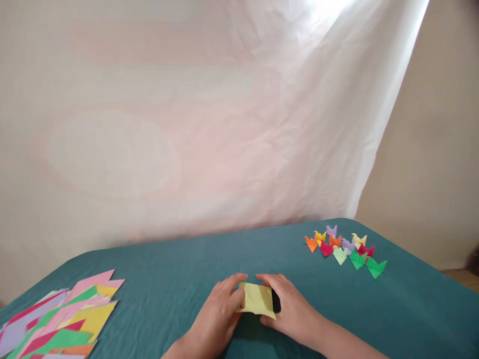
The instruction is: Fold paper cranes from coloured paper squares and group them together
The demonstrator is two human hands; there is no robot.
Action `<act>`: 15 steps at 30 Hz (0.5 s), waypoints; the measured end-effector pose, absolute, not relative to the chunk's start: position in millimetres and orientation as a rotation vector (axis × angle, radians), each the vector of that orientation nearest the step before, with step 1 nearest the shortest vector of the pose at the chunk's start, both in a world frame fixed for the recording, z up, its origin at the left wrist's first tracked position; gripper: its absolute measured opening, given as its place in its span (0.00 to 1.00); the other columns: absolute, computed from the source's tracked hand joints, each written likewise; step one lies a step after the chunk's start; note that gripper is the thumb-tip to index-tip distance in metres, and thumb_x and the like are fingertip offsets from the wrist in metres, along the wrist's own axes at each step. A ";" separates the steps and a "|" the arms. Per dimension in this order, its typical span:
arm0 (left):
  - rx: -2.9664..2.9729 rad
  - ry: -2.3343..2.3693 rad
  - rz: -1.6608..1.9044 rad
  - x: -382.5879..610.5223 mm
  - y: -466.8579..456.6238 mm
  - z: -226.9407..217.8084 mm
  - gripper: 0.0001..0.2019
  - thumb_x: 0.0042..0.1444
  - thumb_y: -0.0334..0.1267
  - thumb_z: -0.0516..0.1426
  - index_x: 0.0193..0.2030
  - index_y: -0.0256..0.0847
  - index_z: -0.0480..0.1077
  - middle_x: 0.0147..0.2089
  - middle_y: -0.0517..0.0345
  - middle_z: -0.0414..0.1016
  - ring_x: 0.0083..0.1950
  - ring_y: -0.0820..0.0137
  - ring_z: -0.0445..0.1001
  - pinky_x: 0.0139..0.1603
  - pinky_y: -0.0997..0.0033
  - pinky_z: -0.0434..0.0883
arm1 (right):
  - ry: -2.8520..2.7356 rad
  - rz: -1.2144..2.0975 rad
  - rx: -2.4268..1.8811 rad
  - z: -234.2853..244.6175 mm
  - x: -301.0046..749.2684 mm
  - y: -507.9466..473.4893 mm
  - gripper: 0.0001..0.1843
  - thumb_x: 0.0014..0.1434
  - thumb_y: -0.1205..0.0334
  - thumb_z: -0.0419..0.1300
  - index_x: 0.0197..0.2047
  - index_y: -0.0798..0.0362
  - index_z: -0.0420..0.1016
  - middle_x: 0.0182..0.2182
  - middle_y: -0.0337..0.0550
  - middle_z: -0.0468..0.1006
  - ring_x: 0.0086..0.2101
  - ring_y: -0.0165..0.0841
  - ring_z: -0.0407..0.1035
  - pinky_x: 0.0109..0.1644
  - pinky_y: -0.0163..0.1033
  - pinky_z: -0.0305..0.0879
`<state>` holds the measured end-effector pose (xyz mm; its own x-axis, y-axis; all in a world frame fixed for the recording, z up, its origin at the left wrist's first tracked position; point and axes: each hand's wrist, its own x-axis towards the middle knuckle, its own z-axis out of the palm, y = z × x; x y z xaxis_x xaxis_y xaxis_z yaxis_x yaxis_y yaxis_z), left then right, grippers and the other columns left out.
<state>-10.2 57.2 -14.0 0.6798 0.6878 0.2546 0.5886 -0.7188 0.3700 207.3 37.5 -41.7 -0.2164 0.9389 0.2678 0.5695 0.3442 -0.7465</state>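
Note:
A small folded piece of pale yellow paper (257, 299) is held slightly above the table, near its front middle. My left hand (223, 310) grips the paper's left edge, thumb and fingers closed on it. Around the right edge curls my right hand (290, 306), with the index finger by the top corner and the thumb by the bottom one. A dark gap shows between that edge and my right palm. The paper bends a little, and its lower right corner sticks out. Some fingertips are hidden behind the paper.
A dark green cloth covers the table (168, 284). At the left lies a spread pile of coloured paper sheets (63, 314). Several small folded paper birds (340, 255) stand grouped at the back right. A pale hanging sheet (205, 149) closes off the far side.

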 end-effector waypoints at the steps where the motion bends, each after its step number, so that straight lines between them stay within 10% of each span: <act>1: 2.653 1.020 0.572 -10.6 57.6 -14.2 0.15 0.50 0.20 0.49 0.40 0.42 0.66 0.63 0.52 0.61 0.63 0.63 0.60 0.62 0.61 0.59 | -1.856 0.699 -1.317 -40.9 206.8 37.6 0.39 0.38 0.70 0.68 0.56 0.50 0.66 0.49 0.47 0.72 0.48 0.42 0.65 0.53 0.45 0.60; 10: 2.533 1.020 0.732 -9.9 58.3 -17.4 0.15 0.46 0.18 0.47 0.34 0.42 0.62 0.64 0.50 0.57 0.63 0.64 0.60 0.58 0.69 0.63 | -1.568 0.881 -1.135 -32.7 197.2 36.3 0.30 0.50 0.64 0.65 0.56 0.47 0.61 0.40 0.40 0.75 0.37 0.34 0.71 0.36 0.35 0.64; 15: 2.366 0.983 0.827 -5.8 54.9 -6.8 0.13 0.45 0.19 0.48 0.32 0.41 0.64 0.59 0.52 0.62 0.59 0.65 0.64 0.56 0.70 0.63 | -1.745 0.690 -1.067 -35.5 201.4 37.0 0.07 0.53 0.69 0.62 0.36 0.50 0.74 0.35 0.38 0.75 0.35 0.32 0.69 0.39 0.33 0.62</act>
